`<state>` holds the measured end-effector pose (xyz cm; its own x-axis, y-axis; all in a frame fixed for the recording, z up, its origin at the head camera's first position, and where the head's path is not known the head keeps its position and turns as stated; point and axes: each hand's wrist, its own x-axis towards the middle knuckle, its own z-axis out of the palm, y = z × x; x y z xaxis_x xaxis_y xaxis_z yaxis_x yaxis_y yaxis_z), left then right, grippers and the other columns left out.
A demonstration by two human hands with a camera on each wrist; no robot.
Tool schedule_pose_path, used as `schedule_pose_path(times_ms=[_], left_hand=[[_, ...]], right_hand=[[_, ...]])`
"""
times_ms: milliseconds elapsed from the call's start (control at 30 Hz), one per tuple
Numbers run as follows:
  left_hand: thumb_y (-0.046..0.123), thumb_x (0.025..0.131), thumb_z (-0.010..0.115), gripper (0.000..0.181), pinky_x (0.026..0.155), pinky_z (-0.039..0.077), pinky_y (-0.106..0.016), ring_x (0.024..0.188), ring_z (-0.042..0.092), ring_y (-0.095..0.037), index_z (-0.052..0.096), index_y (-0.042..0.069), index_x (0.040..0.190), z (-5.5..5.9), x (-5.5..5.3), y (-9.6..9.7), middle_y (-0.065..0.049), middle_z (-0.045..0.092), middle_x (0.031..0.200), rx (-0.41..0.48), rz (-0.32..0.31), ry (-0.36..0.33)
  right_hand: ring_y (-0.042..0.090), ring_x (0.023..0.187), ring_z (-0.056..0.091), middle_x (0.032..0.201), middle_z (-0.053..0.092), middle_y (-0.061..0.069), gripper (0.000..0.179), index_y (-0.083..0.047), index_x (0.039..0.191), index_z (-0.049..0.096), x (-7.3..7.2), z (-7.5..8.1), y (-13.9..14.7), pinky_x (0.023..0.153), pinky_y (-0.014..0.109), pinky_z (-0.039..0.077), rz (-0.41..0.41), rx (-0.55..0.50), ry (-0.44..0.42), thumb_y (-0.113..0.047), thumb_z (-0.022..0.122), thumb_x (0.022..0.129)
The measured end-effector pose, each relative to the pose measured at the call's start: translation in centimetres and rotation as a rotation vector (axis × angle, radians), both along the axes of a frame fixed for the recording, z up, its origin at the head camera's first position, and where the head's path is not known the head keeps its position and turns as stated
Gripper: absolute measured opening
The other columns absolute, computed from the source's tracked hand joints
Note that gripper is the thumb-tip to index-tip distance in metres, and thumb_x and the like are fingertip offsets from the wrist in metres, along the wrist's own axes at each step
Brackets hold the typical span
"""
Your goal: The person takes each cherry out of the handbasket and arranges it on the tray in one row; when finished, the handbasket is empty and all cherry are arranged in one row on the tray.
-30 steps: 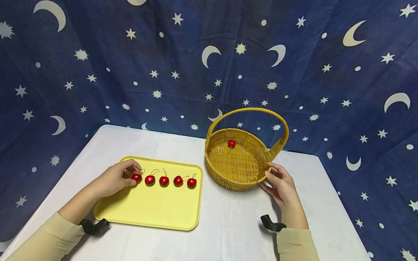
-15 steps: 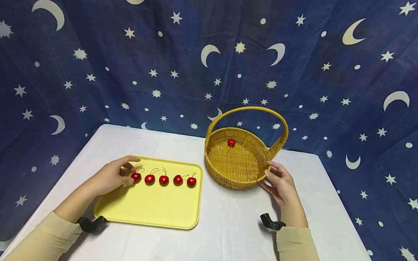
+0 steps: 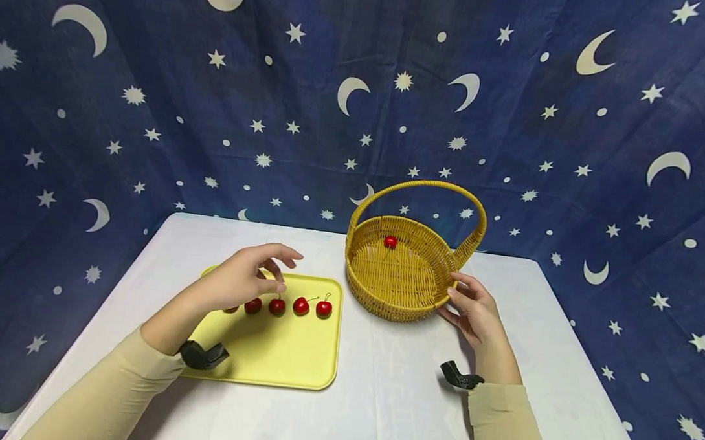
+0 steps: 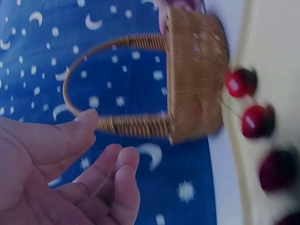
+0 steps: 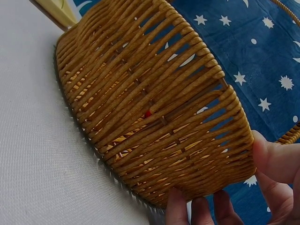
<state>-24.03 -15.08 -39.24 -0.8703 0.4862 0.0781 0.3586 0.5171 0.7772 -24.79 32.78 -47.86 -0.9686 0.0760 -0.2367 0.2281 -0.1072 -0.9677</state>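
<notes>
My left hand [image 3: 239,279] hovers over the left part of the yellow tray [image 3: 289,354], thumb and fingers apart and bent with nothing between them. Under and beyond it several red cherries [image 3: 301,305] with thin stems lie in a row on the tray; the leftmost ones are partly hidden by the hand. With my right hand [image 3: 480,315] I hold the rim of a yellow-brown wicker basket [image 3: 384,305] at its right side, thumb near the top edge and fingers below, as the right wrist view shows. One cherry [image 3: 390,242] sits inside the basket at the back.
The basket's tall arched handle [image 3: 426,184] rises above it. A white cloth [image 3: 393,390] covers the table, and a dark blue curtain [image 3: 310,102] with moons and stars hangs behind and at the sides. Each wrist wears a black camera mount [image 3: 460,377].
My left hand has drawn away from the leftmost cherry without it, rising and moving right over the row. My right hand and the basket have stayed in place.
</notes>
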Motion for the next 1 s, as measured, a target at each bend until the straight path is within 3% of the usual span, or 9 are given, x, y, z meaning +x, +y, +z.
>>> schedule_pose_path(times_ms=[67,200,367,467,700,833,1000], left_hand=[[0.0,0.093,0.079,0.052,0.089,0.06,-0.039,0.109,0.073,-0.022,0.067,0.018,0.14,0.5,-0.7,2.0,-0.007,0.073,0.131,0.019,-0.055,0.012],[0.001,0.094,0.079,0.05,0.098,0.061,-0.043,0.12,0.072,-0.026,0.067,0.018,0.14,1.0,-2.5,6.0,-0.004,0.071,0.139,0.077,-0.147,-0.01],[-0.001,0.095,0.077,0.052,0.106,0.058,-0.045,0.129,0.067,-0.027,0.065,0.013,0.144,0.6,-4.8,11.2,-0.006,0.067,0.145,0.141,-0.263,-0.054],[-0.004,0.095,0.075,0.053,0.111,0.055,-0.046,0.13,0.067,-0.029,0.063,0.009,0.145,0.0,-6.2,14.2,-0.009,0.066,0.146,0.175,-0.292,-0.054],[-0.005,0.094,0.075,0.058,0.118,0.05,-0.046,0.137,0.063,-0.035,0.059,0.004,0.149,-1.5,-9.9,19.3,-0.016,0.064,0.15,0.157,-0.224,-0.087],[-0.001,0.095,0.077,0.061,0.12,0.046,-0.05,0.143,0.057,-0.039,0.057,0.006,0.152,-2.5,-11.5,20.7,-0.018,0.06,0.154,0.141,-0.143,-0.129],[0.0,0.094,0.076,0.064,0.123,0.042,-0.052,0.151,0.049,-0.038,0.056,0.011,0.155,-4.0,-12.7,21.7,-0.017,0.054,0.161,0.163,-0.054,-0.188]], right_hand=[[0.018,0.122,0.066,0.135,0.049,0.003,0.05,-0.012,0.156,0.048,0.0,0.0,0.0,0.096,0.041,0.063,-0.001,0.0,-0.002,-0.01,0.063,0.109],[0.019,0.123,0.065,0.136,0.049,0.003,0.05,-0.013,0.156,0.048,0.0,0.0,0.1,0.097,0.041,0.062,-0.005,0.005,-0.007,-0.012,0.064,0.108],[0.016,0.12,0.066,0.135,0.05,0.001,0.049,-0.013,0.156,0.049,0.1,0.0,0.2,0.097,0.041,0.063,-0.01,0.012,-0.011,-0.013,0.063,0.109],[0.015,0.118,0.066,0.133,0.05,0.0,0.051,-0.013,0.156,0.048,0.2,0.0,0.3,0.096,0.04,0.063,-0.007,0.005,-0.005,-0.013,0.064,0.108],[0.012,0.112,0.069,0.127,0.052,-0.001,0.046,-0.016,0.151,0.053,0.2,-0.2,0.4,0.093,0.039,0.063,-0.014,-0.002,0.01,-0.012,0.066,0.107],[0.012,0.113,0.068,0.13,0.051,0.001,0.046,-0.016,0.151,0.053,0.1,-0.1,0.3,0.094,0.04,0.062,-0.005,-0.003,0.013,-0.012,0.066,0.107],[0.012,0.114,0.069,0.133,0.051,0.002,0.047,-0.016,0.152,0.052,-0.1,-0.1,0.3,0.094,0.039,0.062,-0.001,-0.001,0.012,-0.013,0.066,0.108]])
